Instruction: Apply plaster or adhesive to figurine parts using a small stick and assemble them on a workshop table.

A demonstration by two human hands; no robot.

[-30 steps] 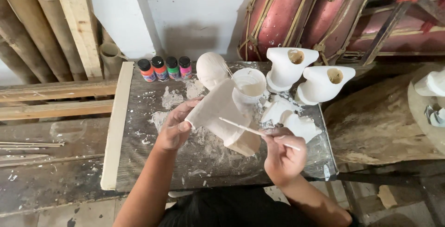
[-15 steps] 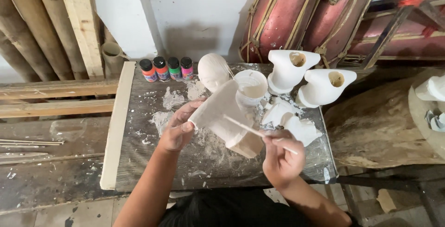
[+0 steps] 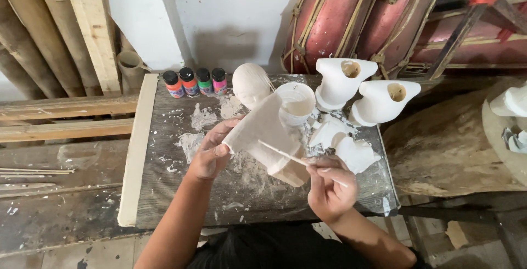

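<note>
Gripping a pale plaster figure [image 3: 270,137] above the middle of the worktable [image 3: 164,192], the left hand [image 3: 211,151] closes on the piece's near left edge, thumb on the upper face and fingers curled beneath. The figure slants away from this grip toward the lower right, its broad flat side turned up and its lower end near the right hand [image 3: 328,189]. The right hand pinches a thin white stick [image 3: 285,155] between thumb and fingertips; the stick runs from that pinch up and to the left, its far end lying on the face of the figure. Both hands are thus closed, each on its own object.

Behind the figure stands a small white cup [image 3: 296,103], and to the cup's left a white oval head form [image 3: 251,85]. Four small paint bottles [image 3: 196,82], red, orange, green and pink, stand in a row at the table's far edge. To the right, two white hollow casts [image 3: 362,90] stand upright with open tops, smaller white pieces [image 3: 343,145] lying in front of them. White residue is smeared over the tabletop. Red drums [image 3: 351,16] lean behind.
</note>
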